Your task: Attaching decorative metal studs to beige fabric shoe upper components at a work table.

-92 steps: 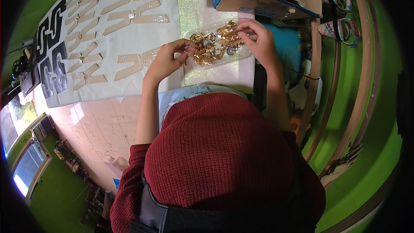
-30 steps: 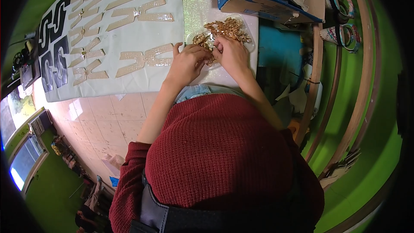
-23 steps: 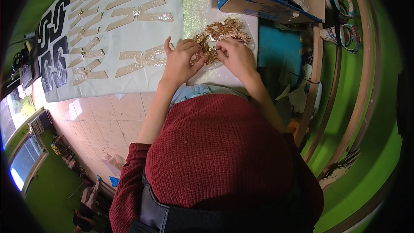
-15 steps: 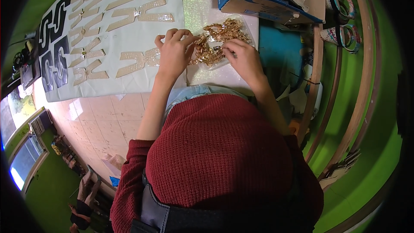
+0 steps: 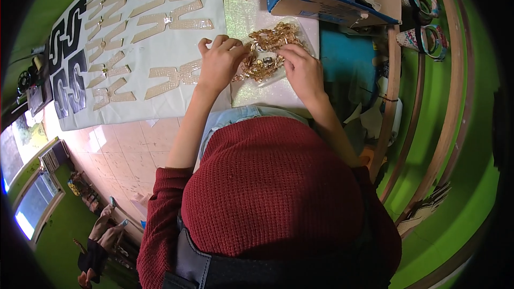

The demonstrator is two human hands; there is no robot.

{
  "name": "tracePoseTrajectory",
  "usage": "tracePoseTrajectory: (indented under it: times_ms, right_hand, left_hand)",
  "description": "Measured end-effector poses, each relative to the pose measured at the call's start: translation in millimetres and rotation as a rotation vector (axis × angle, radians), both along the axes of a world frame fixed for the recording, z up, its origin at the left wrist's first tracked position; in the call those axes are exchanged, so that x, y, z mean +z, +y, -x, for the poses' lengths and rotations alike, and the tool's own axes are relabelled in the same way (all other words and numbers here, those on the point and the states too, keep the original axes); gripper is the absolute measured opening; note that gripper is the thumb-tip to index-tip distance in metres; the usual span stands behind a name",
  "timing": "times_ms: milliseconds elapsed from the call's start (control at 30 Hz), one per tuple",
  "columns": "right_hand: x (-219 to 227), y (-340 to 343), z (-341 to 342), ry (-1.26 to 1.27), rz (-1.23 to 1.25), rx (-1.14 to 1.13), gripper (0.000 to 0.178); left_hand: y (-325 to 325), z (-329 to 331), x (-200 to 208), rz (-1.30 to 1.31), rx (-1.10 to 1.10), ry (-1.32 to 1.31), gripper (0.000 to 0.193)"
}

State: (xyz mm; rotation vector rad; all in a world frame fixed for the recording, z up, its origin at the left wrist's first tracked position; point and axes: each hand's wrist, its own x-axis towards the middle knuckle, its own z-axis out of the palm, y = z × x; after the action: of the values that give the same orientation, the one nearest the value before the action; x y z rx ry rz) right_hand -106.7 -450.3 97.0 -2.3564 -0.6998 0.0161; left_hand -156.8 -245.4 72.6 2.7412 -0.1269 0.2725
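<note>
A clear plastic tray (image 5: 306,37) holds a heap of shiny gold metal ornaments (image 5: 270,38), with a bare gap near its middle. At its left side, my left hand (image 5: 220,63) has thumb and forefinger brought together against the gold pieces, the other fingers bent and raised. My right hand (image 5: 303,70) reaches in from the right with curled fingers over the pieces. What either set of fingertips grips is too small to make out. Left of my left hand lies a beige, crocodile-textured strap piece (image 5: 172,76), partly covered by that hand.
Rows of similar beige strap pieces (image 5: 170,20), several with gold ornaments at the centre, cover the white sheet (image 5: 144,53). Black cut-out shapes (image 5: 67,64) line its left edge. A blue cardboard box (image 5: 326,8) of cut scraps stands behind the tray. Patterned straps (image 5: 423,40) hang on a wooden rack.
My right hand's fingertips have shifted slightly up and over the gold pieces, uncovering more of the lower heap. My left hand stays at the tray's left side. A person in the background has moved.
</note>
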Motion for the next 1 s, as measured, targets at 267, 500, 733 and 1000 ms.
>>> tracePoseTrajectory:
  times_ms: [267,500,733,1000]
  right_hand:
    - [-12,43,-7,0.222,0.459,0.263,0.017]
    - [-14,60,-15,0.246,0.534,0.283,0.015]
    - [-24,59,-10,0.195,0.528,0.228,0.015]
    - [-26,55,-10,0.204,0.524,0.226,0.015]
  left_hand:
    - [-2,0,-3,0.244,0.227,0.088,0.013]
    - [5,3,-14,0.678,0.358,0.258,0.022]
    - [2,2,-16,0.703,0.394,0.25,0.022]
    - [-5,5,-18,0.641,0.432,0.129,0.018]
